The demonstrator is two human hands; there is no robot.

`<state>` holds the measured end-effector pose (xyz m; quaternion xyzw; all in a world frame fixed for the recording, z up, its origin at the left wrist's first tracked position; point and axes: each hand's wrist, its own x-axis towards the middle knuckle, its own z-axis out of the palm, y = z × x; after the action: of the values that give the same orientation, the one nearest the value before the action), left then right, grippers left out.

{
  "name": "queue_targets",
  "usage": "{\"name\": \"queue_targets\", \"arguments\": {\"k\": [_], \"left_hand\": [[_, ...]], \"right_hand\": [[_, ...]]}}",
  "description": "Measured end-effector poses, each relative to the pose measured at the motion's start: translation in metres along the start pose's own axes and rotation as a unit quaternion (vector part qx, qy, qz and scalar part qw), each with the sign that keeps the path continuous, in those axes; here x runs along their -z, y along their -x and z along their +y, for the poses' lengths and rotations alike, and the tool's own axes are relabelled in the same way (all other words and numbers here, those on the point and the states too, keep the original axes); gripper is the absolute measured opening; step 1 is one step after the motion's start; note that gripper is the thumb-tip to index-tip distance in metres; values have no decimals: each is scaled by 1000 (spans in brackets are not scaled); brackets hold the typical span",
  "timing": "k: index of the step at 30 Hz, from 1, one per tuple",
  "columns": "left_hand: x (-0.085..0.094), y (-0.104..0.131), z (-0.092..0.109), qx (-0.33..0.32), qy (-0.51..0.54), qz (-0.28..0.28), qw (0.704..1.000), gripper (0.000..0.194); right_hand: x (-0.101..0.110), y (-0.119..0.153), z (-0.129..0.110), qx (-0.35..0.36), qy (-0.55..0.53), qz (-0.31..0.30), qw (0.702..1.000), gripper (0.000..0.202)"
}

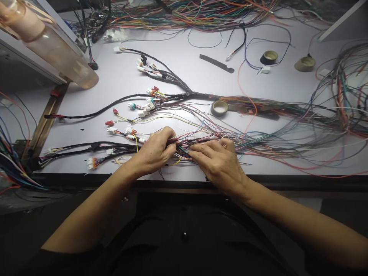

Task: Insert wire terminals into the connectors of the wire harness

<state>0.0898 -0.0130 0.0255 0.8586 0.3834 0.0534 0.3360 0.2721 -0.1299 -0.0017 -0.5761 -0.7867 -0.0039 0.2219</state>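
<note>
My left hand is closed around a wire harness near the table's front edge, thumb and fingers pressed together on the bundle. Just to its right, my right hand has its fingers curled down over the loose wires of the same bundle; its fingertips are partly hidden. Left of my left hand the harness splits into black-wrapped branches ending in connectors, among them a white and orange connector. Behind my hands lies a second harness, its trunk wrapped in black, with white, red and teal connectors at its left ends.
A tape roll rests against the rear harness. Two more rolls, one dark-sided and one tan, lie at the back right near a flat dark strip. A bottle leans at upper left. Wire heaps line the back.
</note>
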Motion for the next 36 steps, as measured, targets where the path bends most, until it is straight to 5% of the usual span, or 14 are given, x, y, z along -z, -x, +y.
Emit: {"name": "queue_targets", "arguments": {"k": [11, 18, 25, 29, 32, 36], "left_hand": [[16, -6, 4, 20, 40, -61, 997, 10], [14, -4, -3, -13, 186, -88, 979, 11], [12, -4, -4, 8, 278, -82, 957, 14], [10, -3, -5, 18, 287, -72, 955, 15], [8, -2, -7, 26, 291, -65, 954, 16], [4, 2, -9, 24, 296, -45, 954, 16]], "right_hand": [[-1, 4, 0, 32, 11, 10, 999, 22], [0, 2, -1, 42, 39, 6, 998, 23], [7, 4, 6, 47, -18, 58, 997, 24], [25, -6, 25, -19, -48, 105, 993, 23], [34, -25, 50, -91, -11, 67, 994, 25], [35, -52, 80, -98, -57, -113, 987, 26]]}}
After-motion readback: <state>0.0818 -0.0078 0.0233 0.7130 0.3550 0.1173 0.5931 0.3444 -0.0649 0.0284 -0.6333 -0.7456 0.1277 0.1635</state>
